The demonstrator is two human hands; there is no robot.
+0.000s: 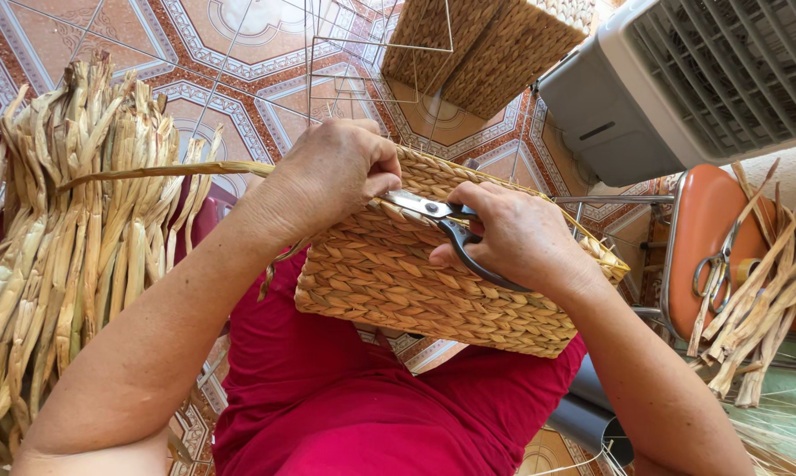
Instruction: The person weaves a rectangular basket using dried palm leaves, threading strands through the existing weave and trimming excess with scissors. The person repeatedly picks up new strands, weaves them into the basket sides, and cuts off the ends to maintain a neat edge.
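A woven straw basket rests on my lap, over a red garment. My left hand grips the basket's top rim and pinches a long dried straw strand that runs off to the left. My right hand holds black-handled scissors. Their blades point left toward my left fingers at the rim.
A thick bundle of dried straw hangs at the left. Woven baskets and a wire frame lie on the patterned tile floor. A grey fan unit stands upper right. An orange stool holds spare scissors and straw pieces.
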